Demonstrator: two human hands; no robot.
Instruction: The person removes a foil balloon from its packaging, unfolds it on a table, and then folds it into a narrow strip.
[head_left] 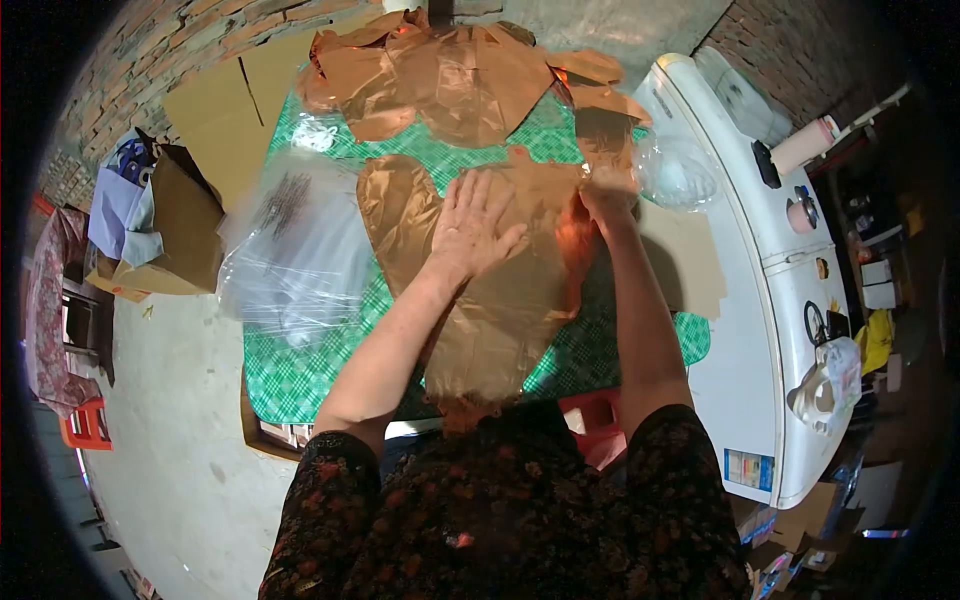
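A flat, copper-coloured foil balloon [490, 300] lies across the green checked tabletop [275, 385], its lower end reaching my body. My left hand [475, 222] rests palm down on its upper part, fingers stretched out. At the balloon's upper right edge, my right hand [607, 197] is closed, seemingly pinching the foil; its fingertips are partly hidden and slightly blurred. Beyond my hands, more flat copper foil balloons [455, 85] overlap at the far side of the table. One foil piece [605, 130] hangs down close to my right hand.
Clear plastic bags [300, 245] lie on the table's left side. A crumpled clear bag [678, 172] sits right of my right hand, above a cardboard sheet [690, 260]. A white refrigerator [740, 240] stands at the right, an open cardboard box [175, 225] at the left.
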